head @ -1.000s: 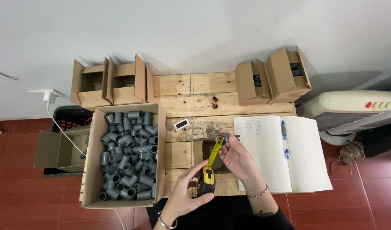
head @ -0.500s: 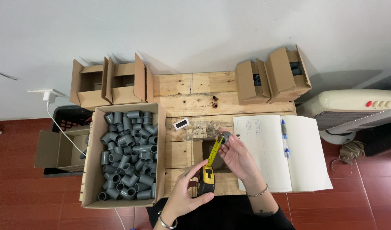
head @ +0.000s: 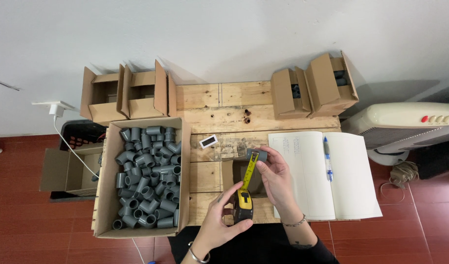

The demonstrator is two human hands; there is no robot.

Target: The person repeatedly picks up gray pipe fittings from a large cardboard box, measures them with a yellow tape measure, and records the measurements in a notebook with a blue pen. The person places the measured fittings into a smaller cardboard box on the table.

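My left hand (head: 219, 227) is wrapped tight around the yellow tape measure (head: 243, 204), low down near my body. The yellow tape (head: 249, 171) runs up and away from it, leaning a little to the right. At the far end, my right hand (head: 276, 178) pinches a small grey pipe piece (head: 257, 155) with its fingers shut on it. The pipe piece lies sideways, so its long way runs left to right, across the end of the tape. It sits up above a small open box (head: 234, 178) on the wood table (head: 219, 105). So the pipe piece is straight ahead of my left hand, along the tape, and my right hand is the one touching it. A big box (head: 112, 195) full of grey pipe pieces is on my left. An open notebook (head: 351, 181) with a blue pen (head: 327, 159) is on my right.
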